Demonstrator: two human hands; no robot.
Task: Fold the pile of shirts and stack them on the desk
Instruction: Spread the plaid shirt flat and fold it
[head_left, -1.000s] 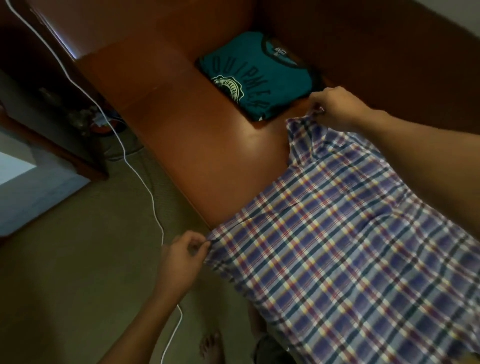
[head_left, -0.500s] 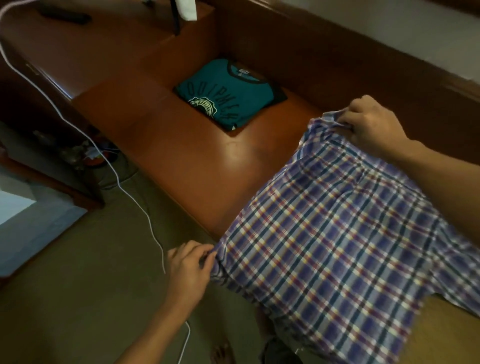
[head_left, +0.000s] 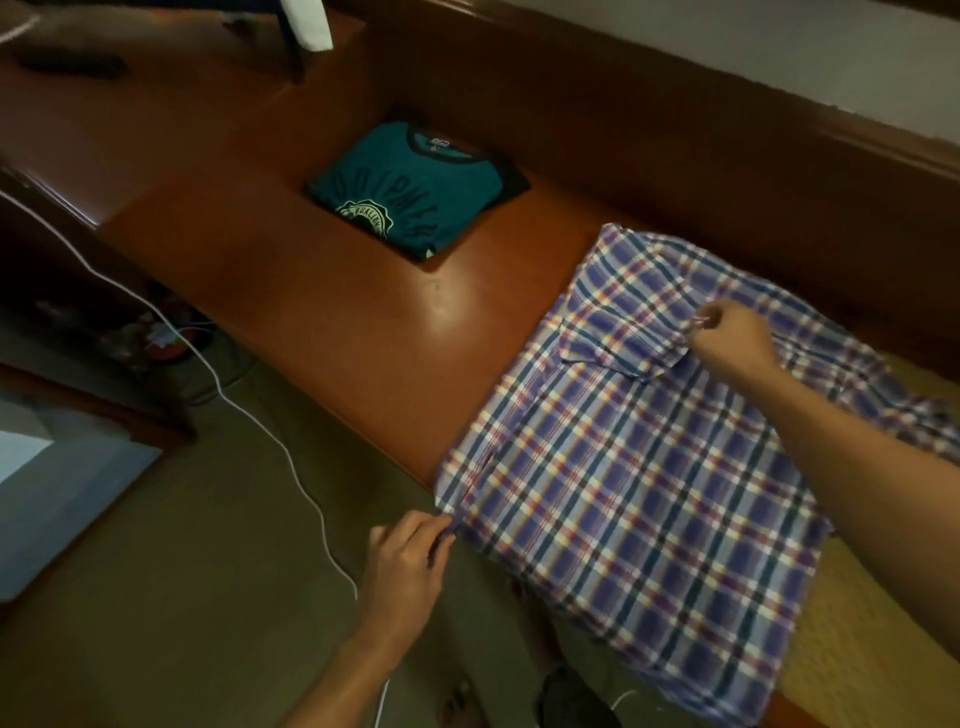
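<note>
A blue, red and yellow plaid shirt (head_left: 639, 483) lies spread over the brown wooden desk (head_left: 363, 322), its near part hanging past the front edge. My left hand (head_left: 410, 561) pinches the shirt's near left corner just off the desk edge. My right hand (head_left: 732, 338) pinches cloth near the collar, in the middle of the shirt's far part. A folded teal T-shirt (head_left: 415, 197) with white print lies flat at the back of the desk, apart from both hands.
A raised wooden back wall (head_left: 649, 135) runs behind the desk. A white cable (head_left: 291, 462) trails over the floor at the left. A yellow textured surface (head_left: 872, 639) shows under the shirt at the right. My bare feet (head_left: 462, 701) stand below the desk edge.
The shirt has been lowered flat onto the desk. My right hand moved from the far corner to near the collar. My left hand still pinches the near corner.
</note>
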